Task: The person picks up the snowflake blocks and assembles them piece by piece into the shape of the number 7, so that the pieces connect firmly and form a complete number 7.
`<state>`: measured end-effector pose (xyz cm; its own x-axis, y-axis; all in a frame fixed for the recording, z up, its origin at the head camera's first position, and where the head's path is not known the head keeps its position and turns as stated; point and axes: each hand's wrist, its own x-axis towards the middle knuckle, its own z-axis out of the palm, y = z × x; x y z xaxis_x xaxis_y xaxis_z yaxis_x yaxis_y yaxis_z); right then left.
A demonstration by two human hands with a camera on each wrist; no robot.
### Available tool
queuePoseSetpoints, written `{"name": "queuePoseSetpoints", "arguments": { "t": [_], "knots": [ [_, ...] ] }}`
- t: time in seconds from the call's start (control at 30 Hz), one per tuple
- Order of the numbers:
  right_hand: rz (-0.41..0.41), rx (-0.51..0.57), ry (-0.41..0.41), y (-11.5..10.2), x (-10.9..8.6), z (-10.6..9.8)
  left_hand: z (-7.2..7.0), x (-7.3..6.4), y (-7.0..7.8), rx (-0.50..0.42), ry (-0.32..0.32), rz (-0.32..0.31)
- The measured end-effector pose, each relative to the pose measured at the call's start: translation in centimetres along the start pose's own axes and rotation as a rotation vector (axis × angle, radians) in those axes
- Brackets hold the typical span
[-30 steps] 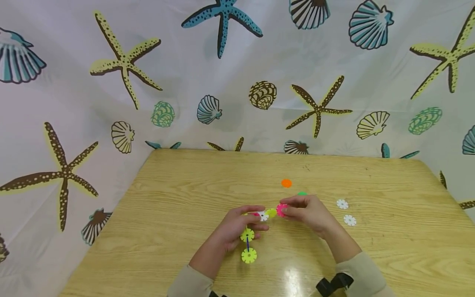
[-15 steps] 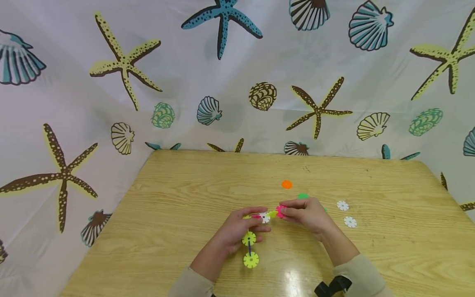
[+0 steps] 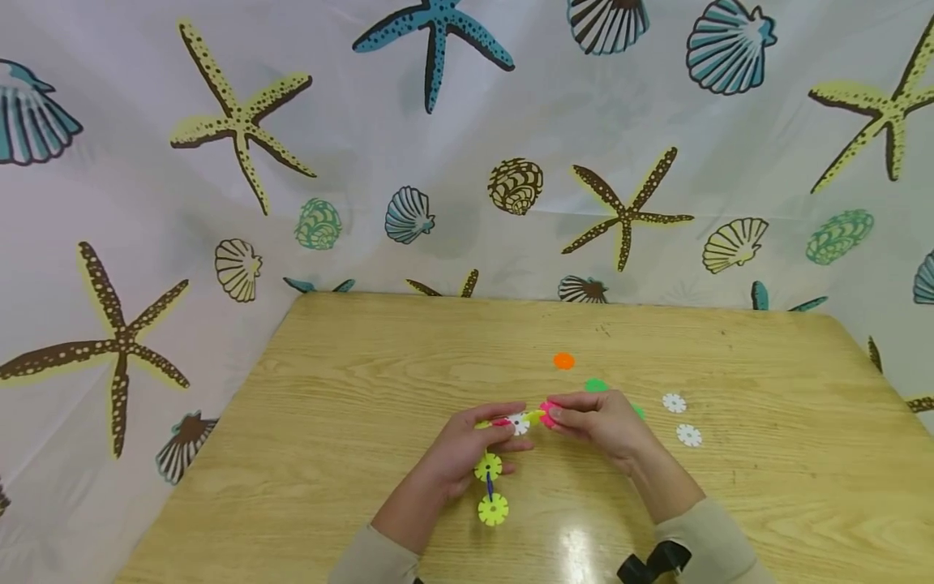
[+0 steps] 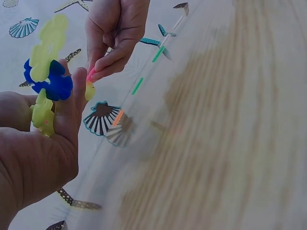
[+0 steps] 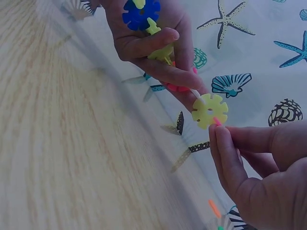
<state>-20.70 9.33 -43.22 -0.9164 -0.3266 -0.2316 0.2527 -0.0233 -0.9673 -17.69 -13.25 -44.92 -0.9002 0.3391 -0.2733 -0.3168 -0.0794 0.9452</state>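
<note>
Up over the wooden table (image 3: 379, 365), the chain of notched discs (image 3: 488, 466) is held between the two hands, bent like an elbow! One stretch is carried crosswise, left to right; the other is hung toward the person, its long axis almost straight down the head view, finished off by the near-end yellow disc (image 3: 493, 511). Just above that, a blue disc (image 4: 60, 85) is slotted in, turned edge-on to the head camera.

The crosswise stretch is grasped between thumb and fingers of the left hand (image 3: 463, 450), right by a white disc (image 3: 520, 427). And at the right end, a pink disc (image 3: 547, 414) is pinched by the thumb and fingertips of the right hand (image 3: 614, 423), brought against the rim of the last yellow disc (image 5: 218, 106); how deeply it is seated cannot be told.

Beyond the hands, an orange disc (image 3: 564, 361) is seen lying flat, with a green disc (image 3: 595, 385) just past the right fingers, a second green disc (image 3: 639, 412) mostly hidden by that hand, and two loose white discs (image 3: 689, 435) spread off to the right.
</note>
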Motion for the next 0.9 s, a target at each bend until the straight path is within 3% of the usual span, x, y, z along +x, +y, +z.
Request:
{"name": "queuePoseSetpoints", "arguments": {
  "t": [0.17, 0.43, 0.63, 0.9],
  "knots": [
    [-0.011, -0.043, -0.018, 0.1, 0.2, 0.2, -0.3, -0.2, -0.1, 0.003, 0.024, -0.007],
    [-0.018, -0.162, -0.03, 0.1, 0.3, -0.1, -0.4, -0.2, -0.1, -0.01, 0.012, -0.03],
    [-0.008, -0.194, -0.095, -0.2, 0.0, -1.0, -0.1, 0.1, 0.0, 0.013, -0.007, -0.039],
    [0.005, -0.21, -0.119, -0.5, -0.1, -1.9, -0.1, 0.1, -0.2, 0.013, -0.003, -0.043]
  ]
}}
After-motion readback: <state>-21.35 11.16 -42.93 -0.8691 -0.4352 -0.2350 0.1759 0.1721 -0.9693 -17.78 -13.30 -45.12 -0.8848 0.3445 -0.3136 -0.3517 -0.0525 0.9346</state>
